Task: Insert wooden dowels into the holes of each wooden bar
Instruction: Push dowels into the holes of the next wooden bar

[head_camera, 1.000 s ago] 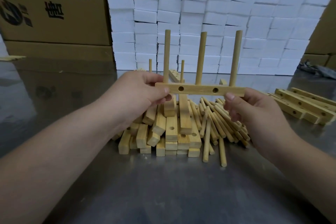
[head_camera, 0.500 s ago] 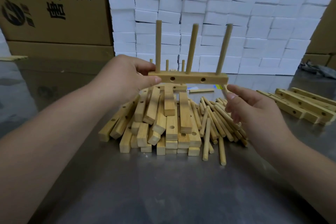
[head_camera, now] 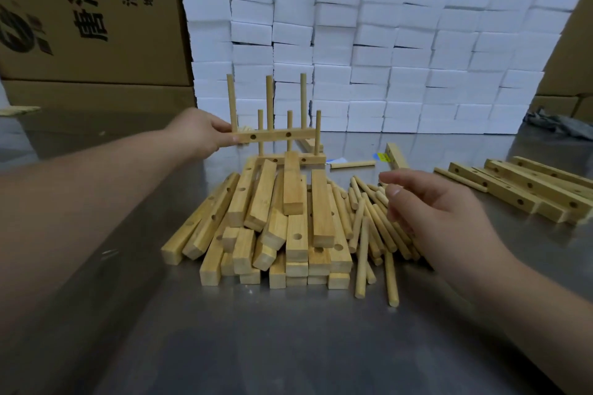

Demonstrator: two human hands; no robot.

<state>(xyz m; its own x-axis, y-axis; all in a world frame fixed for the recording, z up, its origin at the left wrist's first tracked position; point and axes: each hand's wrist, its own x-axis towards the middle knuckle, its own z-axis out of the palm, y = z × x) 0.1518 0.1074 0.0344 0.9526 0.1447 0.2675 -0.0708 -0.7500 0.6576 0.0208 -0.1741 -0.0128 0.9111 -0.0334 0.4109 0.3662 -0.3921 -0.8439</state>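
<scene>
My left hand (head_camera: 202, 133) pinches the left end of a wooden bar (head_camera: 276, 135) that carries three upright dowels, held above the table behind the pile. Just below and in front of it stands another bar (head_camera: 309, 159) with three upright dowels. A heap of loose holed bars (head_camera: 272, 221) lies in the middle of the metal table (head_camera: 288, 340). Loose dowels (head_camera: 372, 228) are spread at the heap's right side. My right hand (head_camera: 430, 215) hovers over those dowels, fingers loosely curled and holding nothing.
More holed bars (head_camera: 526, 189) lie at the right. A single dowel (head_camera: 353, 164) and a short bar (head_camera: 396, 155) rest behind the heap. A wall of white foam blocks (head_camera: 369, 54) and cardboard boxes (head_camera: 90, 16) close off the back.
My right hand let go of the bar with three dowels and dropped toward the loose dowels. My left hand carried that bar away from me, toward the back of the table.
</scene>
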